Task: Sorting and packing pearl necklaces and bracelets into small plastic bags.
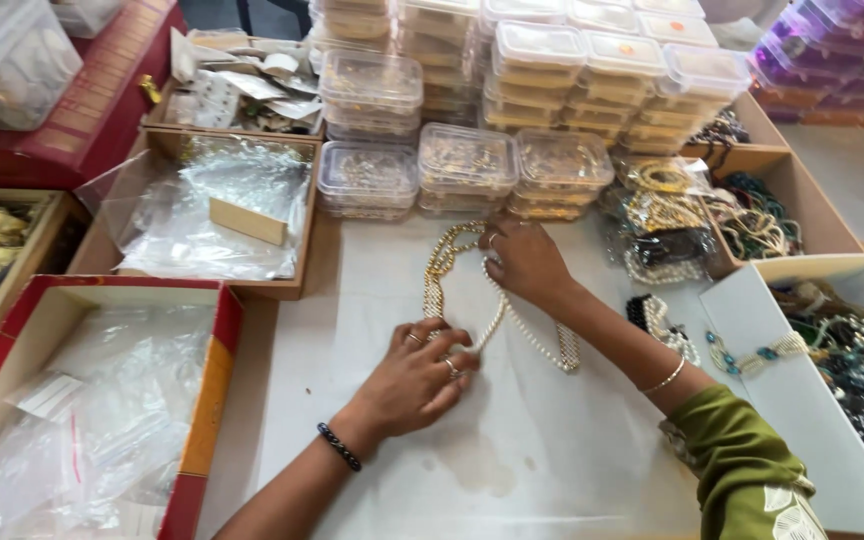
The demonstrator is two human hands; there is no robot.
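Two hands on a bead necklace

Head view: at the centre of the frame a necklace (497, 300) of pearl and gold beads lies on the white table (552, 450). The left hand (417, 375), lower centre, closes its fingers on the strand's lower end. The right hand (524, 262), just above, pinches the upper part. Stacked clear boxes (467, 160) stand behind; a red box (214, 390) of plastic bags sits lower left

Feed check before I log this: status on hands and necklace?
Left hand and right hand both pinching pearl necklace on white cloth. Clear plastic boxes close behind.
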